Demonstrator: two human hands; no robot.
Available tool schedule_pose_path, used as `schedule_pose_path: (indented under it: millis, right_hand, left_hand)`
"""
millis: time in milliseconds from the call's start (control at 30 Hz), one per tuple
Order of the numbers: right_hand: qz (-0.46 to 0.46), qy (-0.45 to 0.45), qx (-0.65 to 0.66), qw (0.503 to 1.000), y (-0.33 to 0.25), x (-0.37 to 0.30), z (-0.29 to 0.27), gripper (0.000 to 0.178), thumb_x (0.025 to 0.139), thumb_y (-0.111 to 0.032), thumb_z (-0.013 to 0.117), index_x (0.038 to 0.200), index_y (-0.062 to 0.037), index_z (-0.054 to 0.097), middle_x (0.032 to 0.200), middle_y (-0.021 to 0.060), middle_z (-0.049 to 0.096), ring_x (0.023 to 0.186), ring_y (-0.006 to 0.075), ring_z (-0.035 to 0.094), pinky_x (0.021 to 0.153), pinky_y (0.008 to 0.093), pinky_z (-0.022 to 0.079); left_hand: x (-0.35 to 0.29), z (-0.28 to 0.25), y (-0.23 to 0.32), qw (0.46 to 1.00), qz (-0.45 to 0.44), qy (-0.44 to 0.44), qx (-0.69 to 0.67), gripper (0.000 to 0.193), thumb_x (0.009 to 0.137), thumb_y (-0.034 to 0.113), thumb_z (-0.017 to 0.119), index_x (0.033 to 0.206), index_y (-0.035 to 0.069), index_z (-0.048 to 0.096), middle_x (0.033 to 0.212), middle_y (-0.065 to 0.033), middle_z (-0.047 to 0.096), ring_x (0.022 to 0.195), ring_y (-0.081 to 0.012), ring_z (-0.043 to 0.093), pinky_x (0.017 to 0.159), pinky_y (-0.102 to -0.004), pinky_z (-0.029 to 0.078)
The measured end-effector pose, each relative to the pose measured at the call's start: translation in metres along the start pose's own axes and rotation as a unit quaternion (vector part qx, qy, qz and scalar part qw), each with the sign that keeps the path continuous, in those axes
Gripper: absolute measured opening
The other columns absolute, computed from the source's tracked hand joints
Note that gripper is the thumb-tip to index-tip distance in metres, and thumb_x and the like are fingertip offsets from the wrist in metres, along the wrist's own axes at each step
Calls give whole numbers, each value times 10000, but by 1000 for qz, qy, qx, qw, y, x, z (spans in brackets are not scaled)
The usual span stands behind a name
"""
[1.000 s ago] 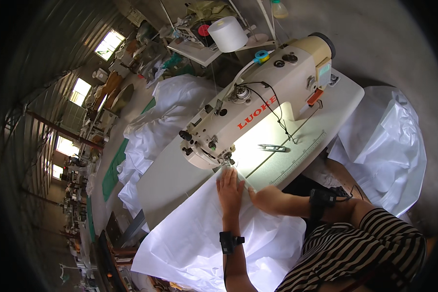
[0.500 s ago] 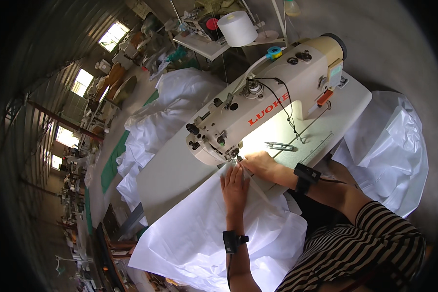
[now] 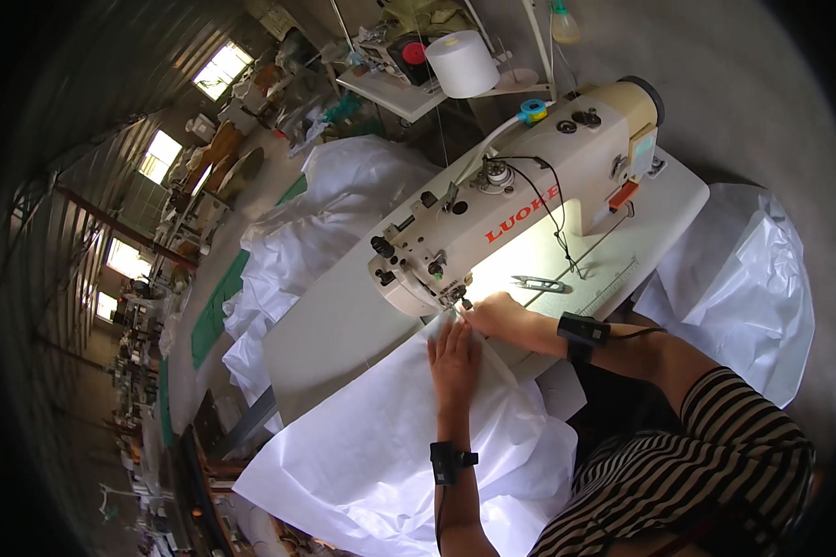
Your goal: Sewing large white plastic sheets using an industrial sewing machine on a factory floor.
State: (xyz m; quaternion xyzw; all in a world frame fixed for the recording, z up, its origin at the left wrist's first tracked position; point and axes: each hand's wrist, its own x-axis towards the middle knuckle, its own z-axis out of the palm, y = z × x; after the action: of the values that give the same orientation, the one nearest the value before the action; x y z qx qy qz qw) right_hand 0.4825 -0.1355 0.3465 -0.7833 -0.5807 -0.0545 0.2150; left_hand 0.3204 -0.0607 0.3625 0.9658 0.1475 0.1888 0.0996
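My left hand (image 3: pixel 455 357) lies flat with its fingers outstretched on a white sheet of thin, smooth fabric (image 3: pixel 372 446), just in front of the needle area. Beside the presser foot, my right hand (image 3: pixel 500 317) is closed, its fingertips pinching the sheet's edge; the exact grip is partly hidden. The sewing machine (image 3: pixel 529 176), pale with dark knobs, stands over the sheet's far edge. Its lamp lights the bed brightly. A pair of thread snips (image 3: pixel 540 284) rests on the machine bed, behind my right hand.
Crumpled white fabric (image 3: pixel 353 186) is heaped beyond the machine table (image 3: pixel 325 343) on the left. More white fabric (image 3: pixel 762 278) hangs at the right. A white thread cone (image 3: pixel 462 64) stands on a small shelf at the back. Black bands with small devices circle both my wrists.
The view has shifted slightly, so the machine sits a little lower and farther right. My right hand's fingers look more curled beside the needle. A white flap now shows below the table edge.
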Motion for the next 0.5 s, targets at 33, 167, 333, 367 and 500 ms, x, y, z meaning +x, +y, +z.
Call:
schedule_pose_path:
  millis: [33,167,333,367,500]
  right_hand:
    - [-25,-10,-3,1000,5,-3,-3,184,877,-220,580,964,-93,681,715,105,688,635,277,695,528,387,535]
    - [-29,82,71,994,12,-18,-29,213,931,-305,594,948,-122,702,700,63,686,678,263,701,567,390,540]
    - [8,116,159,980,31,-9,-75,306,929,-410,623,938,-115,704,655,78,671,623,271,669,577,389,515]
    - [10,116,160,980,30,-4,-78,306,929,-410,623,938,-115,704,655,78,671,623,271,669,577,389,515]
    - [14,128,114,985,33,4,-75,246,937,-379,615,926,-161,728,653,81,665,598,286,657,555,408,500]
  left_hand:
    - [0,0,1,1000,0,4,-1,423,911,196,620,1323,116,568,1402,-51,549,1347,-271,454,1145,-523,274]
    - [-7,2,-9,1000,5,-8,16,407,923,216,603,1316,119,564,1409,-36,546,1358,-259,449,1142,-533,278]
    - [-3,4,1,999,15,19,32,389,932,226,583,1305,119,568,1422,-26,537,1366,-249,444,1142,-546,279]
    - [-4,3,2,999,19,17,36,387,934,223,577,1306,118,563,1427,-27,532,1366,-251,443,1142,-546,279]
    - [-3,2,2,999,19,6,35,389,937,218,567,1312,114,549,1431,-34,528,1369,-259,437,1142,-547,276]
